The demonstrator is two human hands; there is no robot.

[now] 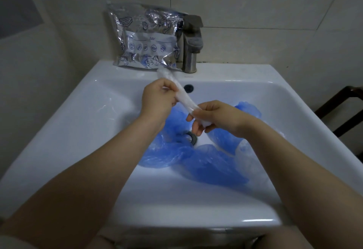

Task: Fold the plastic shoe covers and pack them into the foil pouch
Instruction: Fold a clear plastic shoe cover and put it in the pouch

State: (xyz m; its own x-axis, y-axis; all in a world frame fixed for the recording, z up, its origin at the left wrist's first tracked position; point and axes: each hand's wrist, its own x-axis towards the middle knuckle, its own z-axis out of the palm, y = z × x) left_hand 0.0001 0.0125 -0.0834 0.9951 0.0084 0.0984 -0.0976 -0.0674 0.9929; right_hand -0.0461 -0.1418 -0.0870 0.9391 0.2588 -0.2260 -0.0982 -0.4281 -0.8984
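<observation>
Two grips pinch clear crinkled shoe cover [181, 95]: left hand [157, 99], right hand [214, 119] | glossy sink [59, 131]

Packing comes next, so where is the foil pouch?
The foil pouch stands at the back of the sink, left of the faucet, propped against the wall.

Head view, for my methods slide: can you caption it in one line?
Both hands, left hand and right hand, grip a rolled clear shoe cover over the sink; blue shoe covers below, foil pouch behind.
</observation>
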